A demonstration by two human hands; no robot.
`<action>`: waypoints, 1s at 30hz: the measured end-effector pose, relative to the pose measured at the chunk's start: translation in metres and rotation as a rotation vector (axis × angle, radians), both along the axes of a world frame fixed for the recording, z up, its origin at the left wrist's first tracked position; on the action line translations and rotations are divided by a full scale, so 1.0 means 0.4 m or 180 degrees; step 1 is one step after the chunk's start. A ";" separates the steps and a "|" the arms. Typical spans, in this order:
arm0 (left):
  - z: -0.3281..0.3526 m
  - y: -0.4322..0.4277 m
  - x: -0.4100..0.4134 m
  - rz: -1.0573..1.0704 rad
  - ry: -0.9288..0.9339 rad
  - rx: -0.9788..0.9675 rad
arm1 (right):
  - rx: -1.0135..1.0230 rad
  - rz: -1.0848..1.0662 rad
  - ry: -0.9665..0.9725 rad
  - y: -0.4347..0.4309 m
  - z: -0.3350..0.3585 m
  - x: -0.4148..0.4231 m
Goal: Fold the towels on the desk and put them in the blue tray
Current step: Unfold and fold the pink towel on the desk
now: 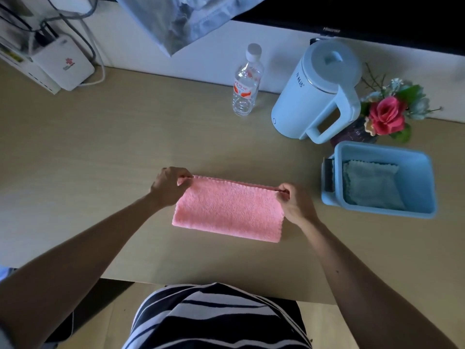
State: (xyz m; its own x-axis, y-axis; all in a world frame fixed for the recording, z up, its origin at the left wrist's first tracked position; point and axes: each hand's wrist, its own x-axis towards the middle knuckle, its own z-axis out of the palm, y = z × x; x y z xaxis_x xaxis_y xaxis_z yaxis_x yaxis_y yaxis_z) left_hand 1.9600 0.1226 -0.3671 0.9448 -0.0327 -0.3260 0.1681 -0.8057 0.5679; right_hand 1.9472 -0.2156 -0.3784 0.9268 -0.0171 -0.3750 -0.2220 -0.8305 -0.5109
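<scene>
Two hands pinch the far corners of a pink towel (227,209) folded flat mid-worktop (100,147): left hand (169,185), right hand (295,201), fingertips partly hidden by cloth. A grey towel (370,183) lies in the blue tray (417,210) near the right edge.

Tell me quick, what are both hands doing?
Left hand: closed, pinching the pink towel at its far corner.
Right hand: closed, pinching the other far corner.
</scene>
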 end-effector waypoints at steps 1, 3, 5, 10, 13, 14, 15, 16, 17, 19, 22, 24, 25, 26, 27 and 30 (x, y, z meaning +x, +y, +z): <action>-0.006 -0.001 0.006 -0.0002 0.0000 0.0016 | -0.0023 -0.0027 0.0006 0.000 -0.002 0.003; -0.022 0.001 0.015 -0.0003 -0.0082 0.0105 | -0.0018 -0.0136 -0.0024 0.004 -0.007 0.008; -0.039 0.002 0.008 -0.0131 -0.0490 0.0465 | -0.0184 -0.0204 -0.0332 0.011 -0.011 0.000; -0.084 -0.082 -0.086 -0.1122 -0.1061 0.0839 | -0.0617 0.0601 -0.1020 0.087 -0.014 -0.058; -0.134 -0.154 -0.163 -0.1247 -0.0647 0.0754 | -0.0516 0.1098 -0.0500 0.144 -0.051 -0.112; -0.153 -0.167 -0.184 -0.1223 -0.0545 0.0739 | -0.0534 0.1163 -0.0309 0.151 -0.070 -0.130; -0.170 -0.173 -0.201 -0.1196 -0.0481 0.0732 | -0.0587 0.1205 -0.0174 0.152 -0.089 -0.145; -0.184 -0.174 -0.214 -0.1175 -0.0442 0.0751 | -0.0672 0.1240 -0.0105 0.148 -0.105 -0.160; -0.191 -0.170 -0.223 -0.1155 -0.0414 0.0810 | -0.0785 0.1256 -0.0093 0.141 -0.115 -0.172; -0.199 -0.160 -0.232 -0.1119 -0.0414 0.0952 | -0.1018 0.1206 -0.0164 0.123 -0.124 -0.186; -0.202 -0.153 -0.225 -0.1199 -0.0397 0.1035 | -0.1204 0.1208 -0.0200 0.094 -0.122 -0.196; -0.212 -0.138 -0.201 -0.1378 -0.0440 0.1084 | -0.1285 0.1244 -0.0290 0.077 -0.113 -0.206; -0.216 -0.127 -0.178 -0.1548 -0.0489 0.1117 | -0.1329 0.1239 -0.0321 0.071 -0.105 -0.212; -0.219 -0.115 -0.147 -0.1767 -0.0551 0.1159 | -0.1377 0.1224 -0.0320 0.072 -0.097 -0.218; -0.221 -0.104 -0.113 -0.2007 -0.0637 0.1222 | -0.1419 0.1205 -0.0283 0.077 -0.084 -0.223; -0.202 -0.105 -0.004 -0.2495 -0.1000 0.1514 | -0.1425 0.1246 -0.0093 0.111 -0.036 -0.238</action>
State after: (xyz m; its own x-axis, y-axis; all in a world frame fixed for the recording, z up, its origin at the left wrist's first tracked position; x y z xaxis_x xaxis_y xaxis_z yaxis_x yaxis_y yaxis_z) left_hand 1.9585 0.0804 -0.4478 0.7572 -0.6204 -0.2044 -0.6186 -0.7816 0.0809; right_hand 1.8521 -0.1712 -0.3929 0.9059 0.1776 -0.3844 0.1532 -0.9838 -0.0936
